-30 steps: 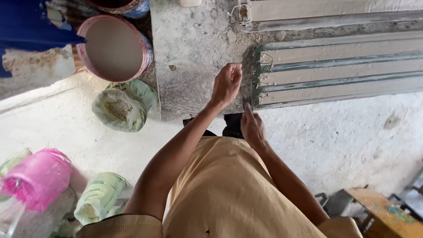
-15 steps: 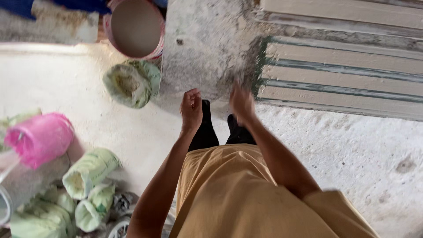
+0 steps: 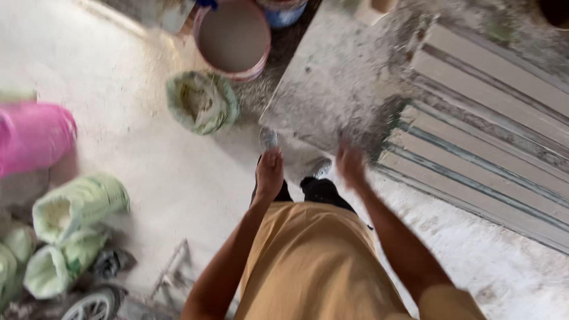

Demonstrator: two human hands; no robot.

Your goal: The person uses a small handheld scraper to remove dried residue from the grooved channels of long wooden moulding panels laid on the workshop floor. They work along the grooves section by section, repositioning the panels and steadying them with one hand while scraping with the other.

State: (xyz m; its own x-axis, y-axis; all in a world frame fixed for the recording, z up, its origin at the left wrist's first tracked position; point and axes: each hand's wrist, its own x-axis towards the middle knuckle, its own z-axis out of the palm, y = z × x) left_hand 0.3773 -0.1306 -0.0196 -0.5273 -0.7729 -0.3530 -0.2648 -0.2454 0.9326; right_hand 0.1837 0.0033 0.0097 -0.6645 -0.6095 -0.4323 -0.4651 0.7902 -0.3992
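We're looking straight down over our tan shirt at a dusty pale concrete floor (image 3: 148, 154) that fills most of the frame. At right lies a stack of long grey ribbed panels (image 3: 474, 148), and beside it, centre top, a speckled grey stone slab (image 3: 332, 89). Far left there's a blurry pink plastic bucket (image 3: 32, 136), with rolled green-white woven sacks (image 3: 77, 207) below it at lower left. Up top sits a round pink-rimmed bucket of grey mix (image 3: 232, 37), and just under it an open green sack of powder (image 3: 200, 102).

Our left hand (image 3: 269, 172) hangs mid-frame, fingers loosely curled and holding nothing, close to the slab's near corner. Our right hand (image 3: 351, 163) is motion-blurred near the slab's lower edge, so we honestly can't tell how its fingers sit.
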